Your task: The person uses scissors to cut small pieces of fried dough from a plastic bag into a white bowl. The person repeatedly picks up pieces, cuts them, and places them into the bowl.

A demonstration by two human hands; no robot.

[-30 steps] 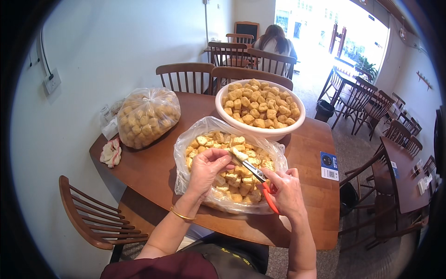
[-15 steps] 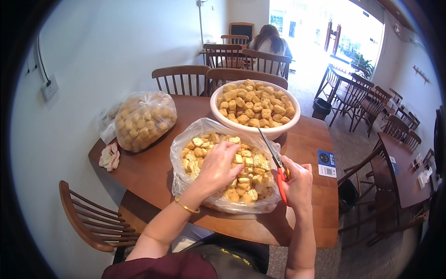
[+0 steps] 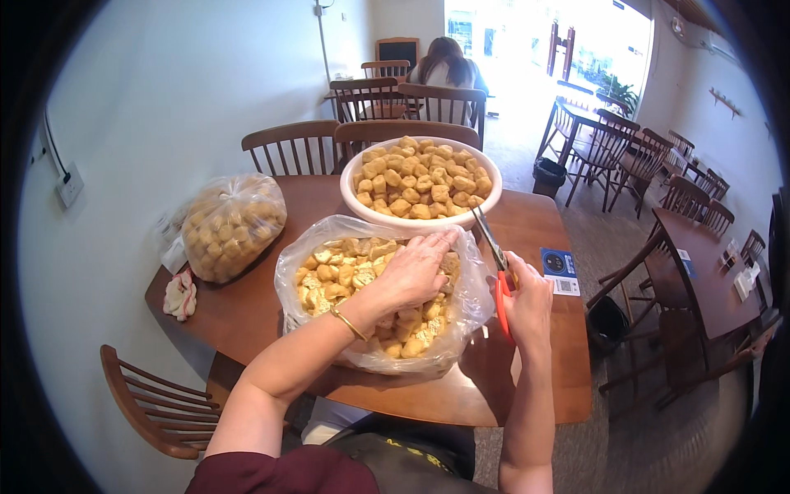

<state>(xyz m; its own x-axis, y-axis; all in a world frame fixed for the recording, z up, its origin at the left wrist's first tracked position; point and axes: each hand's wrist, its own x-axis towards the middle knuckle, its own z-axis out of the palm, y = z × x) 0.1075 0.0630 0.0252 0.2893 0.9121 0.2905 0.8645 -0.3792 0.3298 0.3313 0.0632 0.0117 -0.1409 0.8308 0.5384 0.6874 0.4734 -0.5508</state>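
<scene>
An opened clear plastic bag (image 3: 290,276) in front of me holds many fried tofu puffs (image 3: 329,276), several with pale cut faces showing. Over the bag's right half lies my left hand (image 3: 415,267), its fingers stretched out and resting on the puffs; what is under the palm is hidden. To the right of the bag, my right hand (image 3: 531,300) is closed round the red handles of a pair of scissors (image 3: 502,305). Their blades point up and away, with the tips close to the white bowl (image 3: 494,198), which is heaped with whole puffs.
A tied plastic bag of puffs (image 3: 234,226) stands at the table's left, behind a crumpled cloth (image 3: 180,295). On the right lies a blue and white card (image 3: 560,272). Wooden chairs (image 3: 156,403) surround the brown table (image 3: 535,370). A person (image 3: 447,66) sits far back.
My left hand has moved right across the bag and flattened over the puffs. The bag's right edge has shifted. My right hand keeps hold of the scissors. The whole view has shifted slightly.
</scene>
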